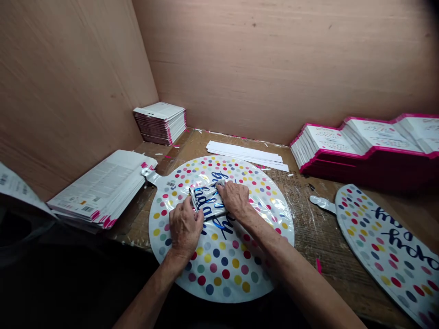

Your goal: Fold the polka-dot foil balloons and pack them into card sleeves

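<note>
A flat round foil balloon (219,269) with coloured dots and blue lettering lies in front of me, its silver tail pointing to the left. On its middle sits a small folded foil piece (212,205) with blue lettering. My left hand (185,226) grips the left edge of this folded piece, fingers curled. My right hand (235,196) is closed on its upper right corner, fingertips pressed together. What is under the fingers is hidden.
Card stacks stand at the left (103,183), in the back left corner (161,121) and at the back right (370,141). White paper strips (247,153) lie behind the balloon. More dotted balloons (384,246) lie at the right. Wooden panels (274,59) rise behind and at left.
</note>
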The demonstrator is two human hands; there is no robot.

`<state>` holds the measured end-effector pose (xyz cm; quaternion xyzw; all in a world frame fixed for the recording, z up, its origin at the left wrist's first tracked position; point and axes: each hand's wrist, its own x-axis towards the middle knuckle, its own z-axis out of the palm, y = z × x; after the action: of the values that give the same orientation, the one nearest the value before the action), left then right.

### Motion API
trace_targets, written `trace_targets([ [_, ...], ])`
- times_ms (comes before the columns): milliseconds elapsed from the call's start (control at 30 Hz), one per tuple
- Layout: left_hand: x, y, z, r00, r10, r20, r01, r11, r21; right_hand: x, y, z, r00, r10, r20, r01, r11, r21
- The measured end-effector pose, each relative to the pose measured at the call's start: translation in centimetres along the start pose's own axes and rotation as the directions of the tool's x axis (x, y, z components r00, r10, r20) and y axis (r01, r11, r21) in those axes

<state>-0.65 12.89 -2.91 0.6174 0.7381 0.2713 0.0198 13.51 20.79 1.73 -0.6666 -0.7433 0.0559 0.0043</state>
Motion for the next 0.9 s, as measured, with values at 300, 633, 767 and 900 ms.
trace_targets([
  [300, 0.1, -0.9, -0.9, 0.999, 0.031, -0.014, -0.033, 0.991, -0.131, 1.6, -0.9, -3.5, 0.851, -0.495, 0.175, 0.508, 0.861, -0.032],
  [633, 1.3, -3.3, -6.1, 0.998, -0.054, -0.03, 0.044, 0.961, -0.271, -4.5, 2.8, 1.0, 0.872, -0.489, -0.013, 0.456, 0.803, 0.384],
  [767, 4.1, -9.6, -10.0, 0.981, -0.05, -0.19, 0.108, 0.946, 0.307, -5.2, 5.3, 2.2, 0.92, -0.389, -0.034, 0.361, 0.813, 0.457],
  [900, 6.3, -13.3, -11.8, 0.99, -0.124, 0.067, 0.061, 0.806, 0.589, -6.0, 6.3, 2.4, 0.935, -0.351, -0.055, 0.334, 0.817, 0.471],
])
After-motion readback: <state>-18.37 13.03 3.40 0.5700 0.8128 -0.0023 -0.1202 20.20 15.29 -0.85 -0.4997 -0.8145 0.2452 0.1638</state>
